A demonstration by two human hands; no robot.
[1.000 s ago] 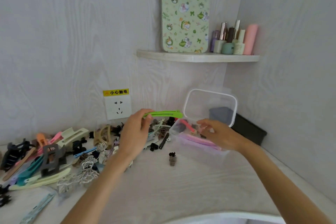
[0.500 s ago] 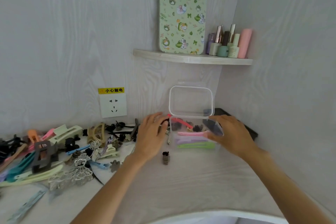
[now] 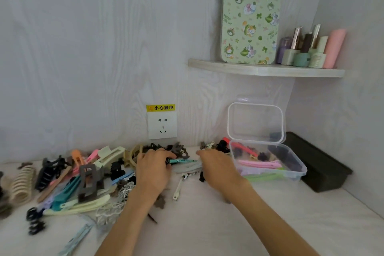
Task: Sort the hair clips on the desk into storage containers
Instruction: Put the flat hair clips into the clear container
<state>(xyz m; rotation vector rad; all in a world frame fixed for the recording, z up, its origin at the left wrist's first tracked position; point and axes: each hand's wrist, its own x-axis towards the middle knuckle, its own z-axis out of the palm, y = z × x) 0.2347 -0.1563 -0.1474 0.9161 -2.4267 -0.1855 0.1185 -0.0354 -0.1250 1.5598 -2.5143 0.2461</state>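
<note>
A heap of hair clips (image 3: 68, 178) in many colours and sizes covers the left and middle of the desk. A clear plastic box (image 3: 299, 167) with its lid up stands at the right and holds pink, purple, green and dark clips. My left hand (image 3: 153, 169) rests on the heap, fingers curled on a slim teal clip (image 3: 182, 160). My right hand (image 3: 218, 167) hovers palm down just left of the box over grey and white clips, fingers apart, with nothing in it.
A black tray (image 3: 324, 169) sits behind the clear box in the corner. A wall socket (image 3: 162, 127) is above the heap. A corner shelf (image 3: 266, 69) carries a patterned green board and several small bottles. A white slim clip (image 3: 178, 188) lies between my hands.
The green clip went from my left hand into the box. My right hand left the box and moved left. My left hand reached to the teal clip. The view swung left.
</note>
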